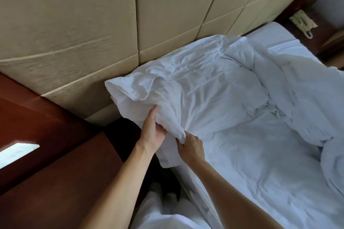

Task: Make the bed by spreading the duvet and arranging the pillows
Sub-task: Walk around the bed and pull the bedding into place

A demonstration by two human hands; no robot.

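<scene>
A white pillow (195, 83) lies at the head of the bed against the padded beige headboard (130, 15), its near end raised off the mattress. My left hand (152, 132) holds that near end from below, thumb up along the fabric. My right hand (191, 147) pinches a bunch of the pillowcase at the lower corner. The crumpled white duvet (301, 98) is heaped on the right side of the bed. A white sheet (260, 163) covers the mattress in front of the pillow.
A dark red wooden bedside unit (46, 145) stands at the left, close to my left arm. Another wooden nightstand (316, 29) with a beige phone (301, 22) is at the far side. White cloth lies on the floor near my legs (167, 210).
</scene>
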